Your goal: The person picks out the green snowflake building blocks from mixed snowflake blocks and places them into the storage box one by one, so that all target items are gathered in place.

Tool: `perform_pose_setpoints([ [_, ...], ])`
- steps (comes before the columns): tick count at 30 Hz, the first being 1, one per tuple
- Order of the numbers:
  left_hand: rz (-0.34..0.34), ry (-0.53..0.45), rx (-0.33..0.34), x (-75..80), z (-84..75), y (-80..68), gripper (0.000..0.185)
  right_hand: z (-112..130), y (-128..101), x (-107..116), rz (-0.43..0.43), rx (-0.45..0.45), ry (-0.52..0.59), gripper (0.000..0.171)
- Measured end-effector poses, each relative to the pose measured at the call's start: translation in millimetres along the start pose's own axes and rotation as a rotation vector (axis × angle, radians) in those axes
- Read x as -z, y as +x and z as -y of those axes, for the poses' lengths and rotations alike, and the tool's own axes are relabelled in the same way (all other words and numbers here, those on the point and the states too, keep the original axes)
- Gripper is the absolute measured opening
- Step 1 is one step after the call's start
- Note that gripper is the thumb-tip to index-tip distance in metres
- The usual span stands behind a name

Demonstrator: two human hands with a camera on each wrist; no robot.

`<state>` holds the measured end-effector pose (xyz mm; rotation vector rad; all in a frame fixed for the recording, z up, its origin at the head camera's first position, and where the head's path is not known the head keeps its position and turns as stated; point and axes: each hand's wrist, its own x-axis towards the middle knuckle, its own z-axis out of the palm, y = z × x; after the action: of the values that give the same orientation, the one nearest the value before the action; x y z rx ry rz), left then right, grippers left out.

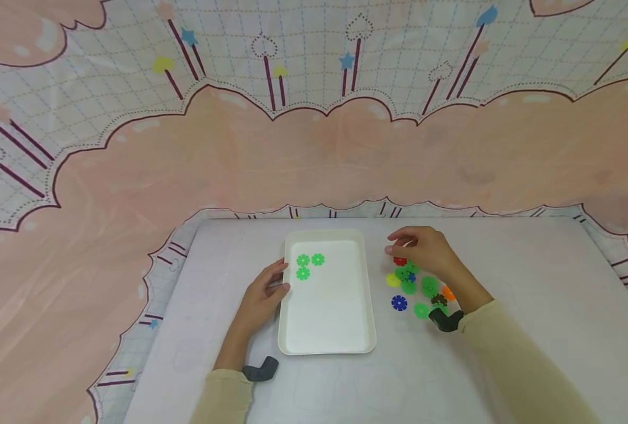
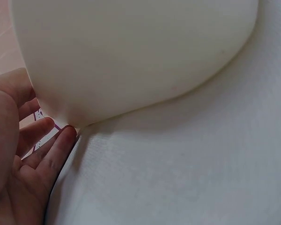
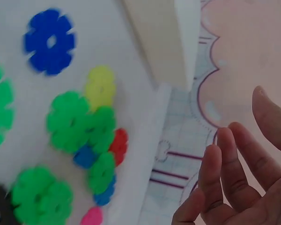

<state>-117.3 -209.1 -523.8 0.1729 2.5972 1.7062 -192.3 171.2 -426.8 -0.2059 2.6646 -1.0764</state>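
A white rectangular tray (image 1: 326,318) lies on the table, with three green notched plastic discs (image 1: 303,273) near its upper left corner. My left hand (image 1: 261,299) touches the tray's left edge with its fingers loosely bent; in the left wrist view the fingertips (image 2: 65,136) lie against the tray's rim (image 2: 84,123). Right of the tray, my right hand (image 1: 422,250) is above a loose pile of similar discs. The right wrist view shows its fingers (image 3: 229,173) parted, nothing between them. Below it lie green discs (image 3: 69,121), a red disc (image 3: 118,146) and a yellow disc (image 3: 100,88).
Nearer the front, a dark blue disc (image 1: 399,302) lies apart from the others. An orange disc (image 1: 448,292) and a dark brown disc (image 1: 439,300) sit at the pile's right, partly behind the right wrist. A patterned pink cloth (image 1: 345,159) hangs behind the white table (image 1: 547,282).
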Motion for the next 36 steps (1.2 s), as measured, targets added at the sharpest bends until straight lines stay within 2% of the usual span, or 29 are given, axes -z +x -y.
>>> perform_pose_setpoints([
  [7,-0.002,-0.028,-0.013,-0.2,-0.3,0.4,0.049,-23,-6,5,-0.004,-0.038,-0.066,0.046],
  [14,-0.013,-0.006,-0.008,-1.8,-0.9,1.0,0.05,-42,-8,4,-0.017,-0.094,-0.101,0.042],
  [22,-0.001,-0.03,-0.018,2.1,-28.2,-6.6,0.049,-57,-9,4,0.026,-0.151,-0.086,0.039],
  [25,-0.001,-0.035,-0.026,3.1,-31.6,-8.1,0.049,-60,-8,3,0.037,-0.177,-0.077,0.04],
  [33,-0.003,-0.04,-0.021,2.1,-31.6,-8.1,0.049,-65,-5,3,0.045,-0.194,-0.02,0.036],
  [36,0.002,-0.041,-0.029,1.8,-18.2,-4.7,0.049,-68,-4,3,0.055,-0.201,0.0,0.036],
])
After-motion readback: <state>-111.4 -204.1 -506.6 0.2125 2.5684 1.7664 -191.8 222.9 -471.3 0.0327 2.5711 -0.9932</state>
